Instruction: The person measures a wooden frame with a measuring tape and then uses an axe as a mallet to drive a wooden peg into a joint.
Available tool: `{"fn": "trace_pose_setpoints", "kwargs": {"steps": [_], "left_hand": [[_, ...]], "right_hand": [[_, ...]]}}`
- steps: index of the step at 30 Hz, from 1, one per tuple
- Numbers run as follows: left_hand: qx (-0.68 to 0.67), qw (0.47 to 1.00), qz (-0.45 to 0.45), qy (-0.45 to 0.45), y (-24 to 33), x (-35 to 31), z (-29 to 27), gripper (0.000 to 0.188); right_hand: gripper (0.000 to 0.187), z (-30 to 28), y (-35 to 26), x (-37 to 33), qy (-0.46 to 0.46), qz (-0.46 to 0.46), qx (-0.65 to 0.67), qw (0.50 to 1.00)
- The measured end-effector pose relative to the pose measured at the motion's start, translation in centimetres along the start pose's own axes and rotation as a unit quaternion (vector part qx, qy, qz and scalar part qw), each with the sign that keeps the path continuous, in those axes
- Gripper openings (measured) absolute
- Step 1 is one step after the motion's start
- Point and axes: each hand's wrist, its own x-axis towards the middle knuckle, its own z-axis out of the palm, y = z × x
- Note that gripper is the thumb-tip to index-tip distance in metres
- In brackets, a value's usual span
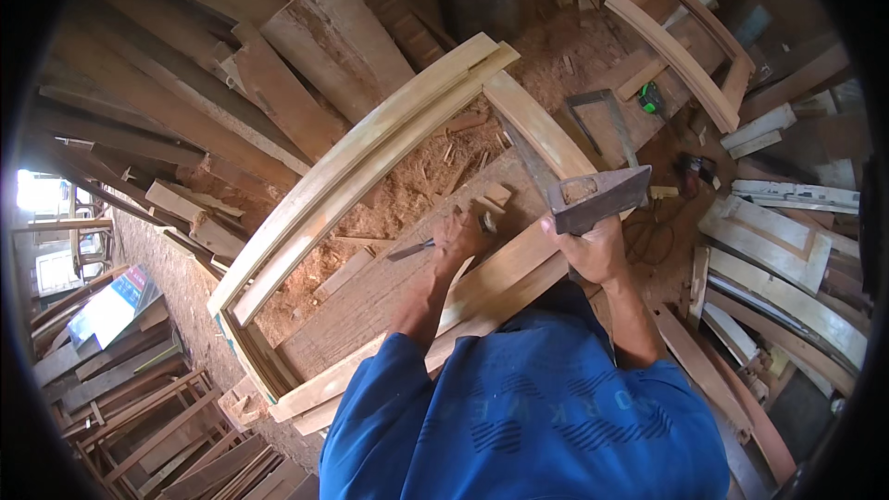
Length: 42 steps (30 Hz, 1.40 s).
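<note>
Frame of pale wood at mid-picture, long axis slanting from lower left to upper right. Near rail runs under or just beside both hands; far rail lies ahead, toward the upper left. Left hand closed around what looks like a chisel, blade pointing left, over the frame's inner side; of the two, this hand is nearer the far rail. Right hand clasps a dark block, exact kind unclear, by the near rail's right-hand part, nearer the short crosspiece. Whether chisel or block touches wood: cannot tell. Shavings inside the frame; tape measure well apart, upper right.
</note>
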Motion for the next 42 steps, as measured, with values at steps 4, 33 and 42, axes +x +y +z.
{"fn": "trace_pose_setpoints", "kwargs": {"steps": [4, 33, 42], "left_hand": [[0.020, 1.000, -0.013, -0.014, 0.9, -1.2, -1.0, 0.065], [-0.472, 0.814, 0.243, 0.237, 4.9, 3.7, -6.5, 0.014], [-0.496, 0.797, 0.276, 0.204, 4.6, 4.5, -6.7, 0.017]], "right_hand": [[0.015, 0.3, 0.2, 0.0, -0.026, 0.022, -0.011, 0.999], [0.015, -1.9, -6.8, 2.7, 0.090, -0.107, -0.051, 0.989], [0.016, -2.4, -6.3, 2.5, 0.096, -0.093, -0.027, 0.991]]}}
